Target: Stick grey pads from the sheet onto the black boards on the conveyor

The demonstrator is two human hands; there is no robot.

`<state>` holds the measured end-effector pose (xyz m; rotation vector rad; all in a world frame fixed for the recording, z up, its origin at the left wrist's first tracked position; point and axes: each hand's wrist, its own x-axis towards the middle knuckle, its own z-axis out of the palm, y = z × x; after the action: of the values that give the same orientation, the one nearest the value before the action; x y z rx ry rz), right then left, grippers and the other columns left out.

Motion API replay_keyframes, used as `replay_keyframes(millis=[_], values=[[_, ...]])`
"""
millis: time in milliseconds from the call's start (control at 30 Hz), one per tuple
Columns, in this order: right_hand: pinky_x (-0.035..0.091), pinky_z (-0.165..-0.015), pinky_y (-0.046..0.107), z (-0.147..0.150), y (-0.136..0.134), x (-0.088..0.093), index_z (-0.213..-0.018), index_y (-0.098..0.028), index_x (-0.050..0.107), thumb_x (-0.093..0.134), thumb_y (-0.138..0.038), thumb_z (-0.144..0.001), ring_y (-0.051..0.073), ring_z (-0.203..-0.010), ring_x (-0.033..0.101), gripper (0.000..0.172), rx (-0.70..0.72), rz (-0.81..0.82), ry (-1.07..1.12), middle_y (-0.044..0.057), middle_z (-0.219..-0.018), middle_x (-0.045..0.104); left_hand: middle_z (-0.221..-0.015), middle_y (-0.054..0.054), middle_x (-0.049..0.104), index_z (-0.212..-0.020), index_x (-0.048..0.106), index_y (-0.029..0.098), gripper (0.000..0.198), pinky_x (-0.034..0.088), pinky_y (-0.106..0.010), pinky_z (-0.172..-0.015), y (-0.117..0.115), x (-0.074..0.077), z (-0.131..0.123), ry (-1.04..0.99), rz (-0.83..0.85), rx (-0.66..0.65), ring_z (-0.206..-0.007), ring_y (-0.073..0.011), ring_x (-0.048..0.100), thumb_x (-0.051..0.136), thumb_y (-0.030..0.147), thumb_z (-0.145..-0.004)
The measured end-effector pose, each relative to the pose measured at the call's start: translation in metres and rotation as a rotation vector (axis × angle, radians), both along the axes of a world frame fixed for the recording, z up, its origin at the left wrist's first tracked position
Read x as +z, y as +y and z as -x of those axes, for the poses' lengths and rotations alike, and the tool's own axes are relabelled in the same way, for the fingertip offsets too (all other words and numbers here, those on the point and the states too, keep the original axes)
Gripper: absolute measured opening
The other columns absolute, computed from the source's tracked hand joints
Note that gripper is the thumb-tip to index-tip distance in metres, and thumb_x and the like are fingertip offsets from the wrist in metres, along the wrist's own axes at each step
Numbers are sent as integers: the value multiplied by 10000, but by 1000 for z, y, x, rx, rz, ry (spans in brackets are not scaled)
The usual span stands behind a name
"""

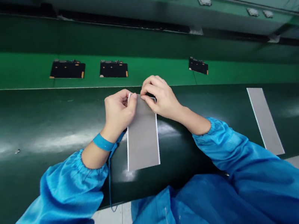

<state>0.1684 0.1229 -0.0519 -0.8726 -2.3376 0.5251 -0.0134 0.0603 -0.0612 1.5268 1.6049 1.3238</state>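
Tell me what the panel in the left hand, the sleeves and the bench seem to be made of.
Panel: perhaps plastic or coated metal, matte; its face is an even, dull grey.
Sleeves: probably thin synthetic fabric with a slight sheen; they crease into soft folds.
Bench: possibly covered in rubber or plastic, semi-gloss; its dark green surface reflects light in blurred patches.

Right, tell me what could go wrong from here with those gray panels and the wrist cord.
The blue cord hanging from the wristband could snag and make the left hand tug the gray panel that it grips.

The second panel reaches close to the near edge of the bench, by the right sleeve, which might knock it.

The right hand, at the gripped panel's far end, could scuff its surface.
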Motion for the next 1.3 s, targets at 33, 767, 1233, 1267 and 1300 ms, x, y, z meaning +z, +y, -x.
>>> replay_keyframes(millis=[33, 767, 1233, 1267, 1300], values=[[524, -989, 542, 1, 0, -3, -901, -254, 602, 575, -235, -1017, 326, -1072, 610, 121, 2, -29, 14, 114, -1106, 651, -573, 15, 498, -662, 570, 192, 326, 315, -261, -533, 0, -1, 0, 9, -6, 3, -547, -122, 430, 631, 413, -895], [575, -847, 428, 5, -4, -13, -1161, -244, 546, 535, -114, -982, 226, -879, 616, 222, 73, -10, 175, 49, -971, 655, -561, 16, 526, -676, 617, 185, 255, 304, -289, -550, -1, -2, -4, 46, -16, 2, -530, -122, 424, 625, 321, -892], [504, -683, 326, 83, 99, -1, -1157, -297, 516, 742, -412, -1014, 171, -716, 549, 291, 200, 340, 172, -16, -849, 577, -542, 34, 482, -707, 583, 206, 232, 298, -318, -566, -6, -6, -4, 256, -253, -220, -484, -137, 447, 568, 262, -931], [497, -681, 325, 97, 106, 1, -1124, -294, 511, 761, -384, -995, 173, -713, 554, 295, 223, 361, 137, -24, -824, 580, -548, 32, 491, -708, 578, 207, 235, 300, -320, -566, -6, -7, -4, 264, -255, -230, -489, -140, 461, 565, 262, -936], [491, -680, 325, 111, 111, 2, -1093, -291, 504, 771, -353, -979, 177, -714, 561, 297, 240, 379, 105, -29, -802, 585, -553, 28, 497, -705, 569, 209, 240, 301, -322, -567, -7, -8, -4, 273, -256, -236, -494, -144, 473, 563, 261, -938]])
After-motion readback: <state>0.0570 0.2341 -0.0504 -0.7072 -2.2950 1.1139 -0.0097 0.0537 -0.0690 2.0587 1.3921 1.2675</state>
